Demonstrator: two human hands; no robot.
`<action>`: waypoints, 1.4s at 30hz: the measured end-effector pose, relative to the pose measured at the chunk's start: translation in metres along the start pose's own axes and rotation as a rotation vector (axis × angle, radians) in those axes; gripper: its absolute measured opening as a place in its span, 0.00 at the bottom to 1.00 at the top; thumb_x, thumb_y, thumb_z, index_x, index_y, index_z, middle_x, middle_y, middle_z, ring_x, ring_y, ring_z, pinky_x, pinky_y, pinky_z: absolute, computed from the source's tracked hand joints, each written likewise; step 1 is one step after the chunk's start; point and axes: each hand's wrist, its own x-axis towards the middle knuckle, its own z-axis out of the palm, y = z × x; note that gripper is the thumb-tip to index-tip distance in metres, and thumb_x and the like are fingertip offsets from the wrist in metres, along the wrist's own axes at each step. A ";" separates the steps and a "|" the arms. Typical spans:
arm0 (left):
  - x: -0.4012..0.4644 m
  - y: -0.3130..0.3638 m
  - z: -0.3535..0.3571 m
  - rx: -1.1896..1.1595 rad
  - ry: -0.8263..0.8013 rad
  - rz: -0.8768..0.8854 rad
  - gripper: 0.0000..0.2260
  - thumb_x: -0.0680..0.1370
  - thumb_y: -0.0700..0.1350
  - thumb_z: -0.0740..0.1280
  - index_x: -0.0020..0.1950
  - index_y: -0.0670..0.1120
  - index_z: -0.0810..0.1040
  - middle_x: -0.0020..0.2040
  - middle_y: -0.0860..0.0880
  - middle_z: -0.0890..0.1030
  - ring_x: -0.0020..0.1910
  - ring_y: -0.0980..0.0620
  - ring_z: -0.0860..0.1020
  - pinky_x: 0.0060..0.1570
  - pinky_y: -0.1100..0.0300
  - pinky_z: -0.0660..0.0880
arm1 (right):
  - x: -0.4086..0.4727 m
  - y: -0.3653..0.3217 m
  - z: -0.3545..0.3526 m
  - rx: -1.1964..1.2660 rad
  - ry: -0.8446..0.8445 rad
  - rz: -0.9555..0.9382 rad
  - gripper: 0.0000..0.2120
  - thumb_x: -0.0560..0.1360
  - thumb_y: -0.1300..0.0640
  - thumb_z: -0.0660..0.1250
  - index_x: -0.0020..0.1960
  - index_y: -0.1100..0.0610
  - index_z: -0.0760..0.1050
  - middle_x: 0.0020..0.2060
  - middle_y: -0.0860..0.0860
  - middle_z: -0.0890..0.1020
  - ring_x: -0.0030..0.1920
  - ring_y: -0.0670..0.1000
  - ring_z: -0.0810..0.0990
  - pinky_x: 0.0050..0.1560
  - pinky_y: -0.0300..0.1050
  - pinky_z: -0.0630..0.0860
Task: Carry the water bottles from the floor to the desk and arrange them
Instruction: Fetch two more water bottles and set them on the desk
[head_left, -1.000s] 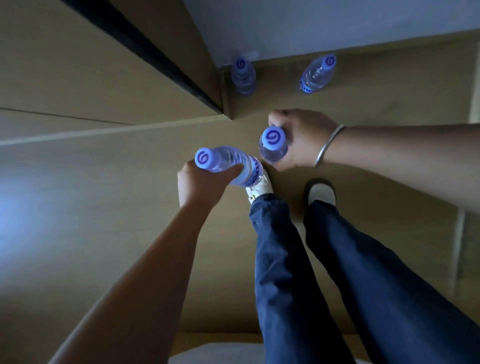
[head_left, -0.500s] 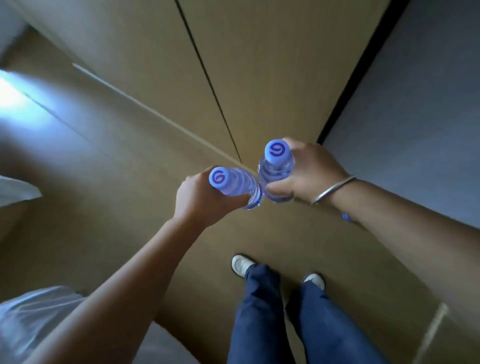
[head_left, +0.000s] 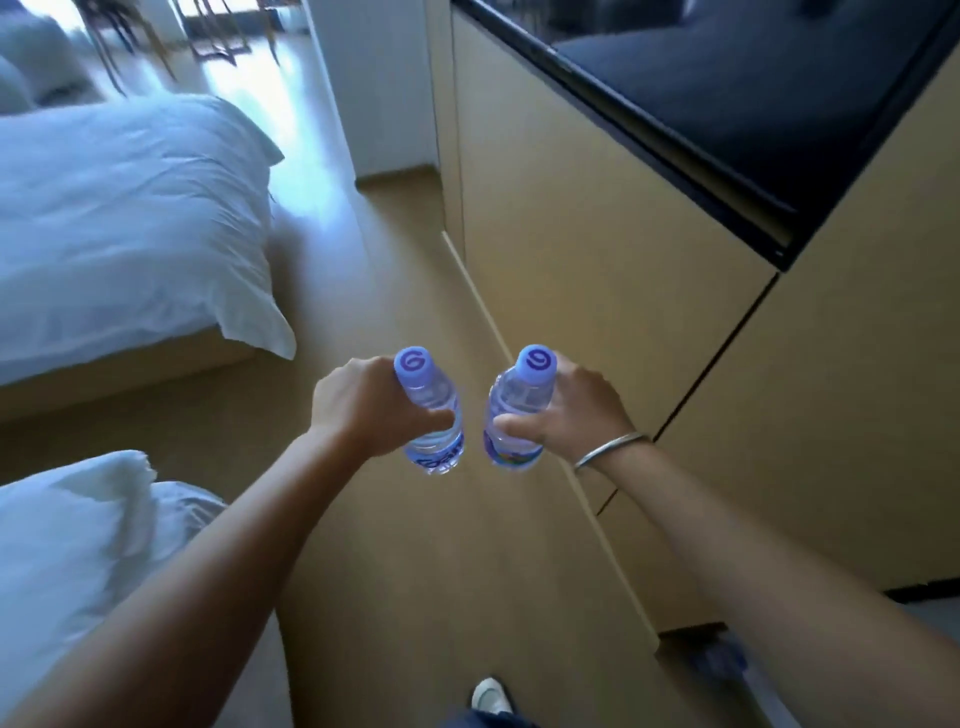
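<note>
Gripping one water bottle each, left hand (head_left: 363, 410) on left bottle (head_left: 430, 415), right hand (head_left: 576, 410) on right bottle (head_left: 514, 415)

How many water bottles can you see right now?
2 clearly: one bottle gripped in the left hand, one bottle in the right hand, both upright, caps up. A blurry blue shape low on the right may be another; more may be hidden.
</note>
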 end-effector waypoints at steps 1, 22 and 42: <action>0.002 -0.010 -0.008 0.007 0.010 -0.021 0.21 0.59 0.66 0.67 0.28 0.50 0.67 0.26 0.55 0.70 0.31 0.48 0.72 0.30 0.61 0.62 | 0.009 -0.014 0.005 -0.004 -0.012 -0.018 0.21 0.60 0.45 0.74 0.48 0.52 0.74 0.42 0.49 0.81 0.44 0.55 0.79 0.45 0.46 0.75; 0.165 -0.117 -0.089 0.050 0.210 -0.226 0.21 0.58 0.68 0.65 0.28 0.51 0.66 0.35 0.48 0.81 0.32 0.50 0.71 0.35 0.62 0.64 | 0.238 -0.147 0.032 -0.111 -0.117 -0.342 0.17 0.59 0.42 0.73 0.38 0.47 0.68 0.37 0.47 0.78 0.40 0.52 0.77 0.38 0.41 0.68; 0.443 -0.196 -0.104 -0.036 0.264 -0.202 0.16 0.59 0.62 0.73 0.28 0.55 0.69 0.30 0.56 0.71 0.27 0.58 0.68 0.29 0.64 0.61 | 0.527 -0.203 0.067 -0.043 -0.165 -0.424 0.19 0.62 0.44 0.74 0.46 0.52 0.73 0.42 0.50 0.81 0.42 0.52 0.79 0.43 0.44 0.75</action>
